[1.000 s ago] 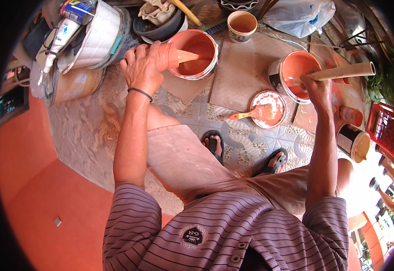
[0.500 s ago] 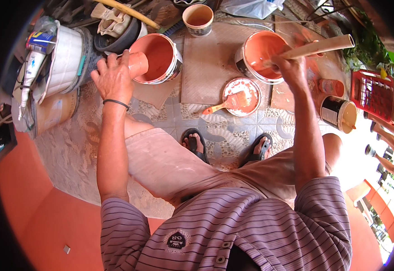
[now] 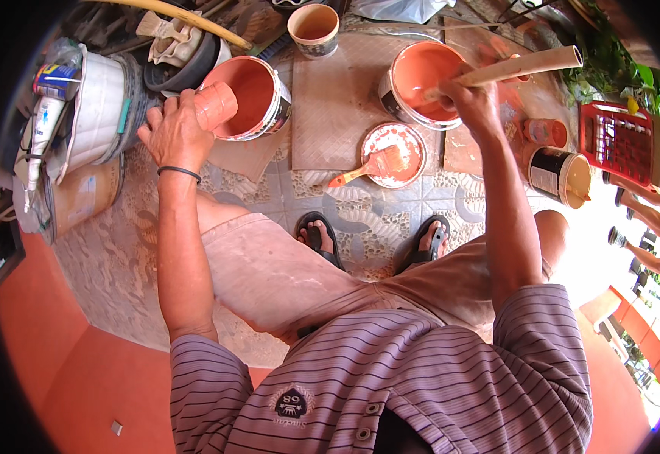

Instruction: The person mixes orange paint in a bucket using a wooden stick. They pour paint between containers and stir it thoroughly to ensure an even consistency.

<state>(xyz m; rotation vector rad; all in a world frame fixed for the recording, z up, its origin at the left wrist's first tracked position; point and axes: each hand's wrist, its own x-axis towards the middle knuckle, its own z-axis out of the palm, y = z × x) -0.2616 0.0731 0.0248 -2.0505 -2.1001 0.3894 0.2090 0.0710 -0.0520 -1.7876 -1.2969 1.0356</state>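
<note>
My left hand [image 3: 177,138], with a black band at its wrist, is closed around an orange paint-coated plastic cup [image 3: 218,104]. The cup is tilted over the near left rim of a paint bucket [image 3: 280,102], whose inside is orange. My right hand [image 3: 472,106] grips a pale pipe [image 3: 523,68] with a hollow upper end. Its lower end reaches into a second bucket [image 3: 387,97] of orange paint, right of the first. Between the buckets and my feet, a paintbrush [image 3: 384,162] with orange bristles lies across a paint-smeared lid [image 3: 419,144].
A smaller bucket [image 3: 315,47] stands behind, between the two. To the right are an orange-coated cup [image 3: 546,133], a paint can [image 3: 561,178] and a red crate [image 3: 619,140]. White tubs [image 3: 97,106] and a sealant tube [image 3: 44,129] crowd the left side. Cardboard [image 3: 330,106] covers the floor tiles.
The whole view has shifted slightly, so things sit further left and higher. The cup in my left hand has turned a little. My right hand and the pipe have moved slightly over the bucket.
</note>
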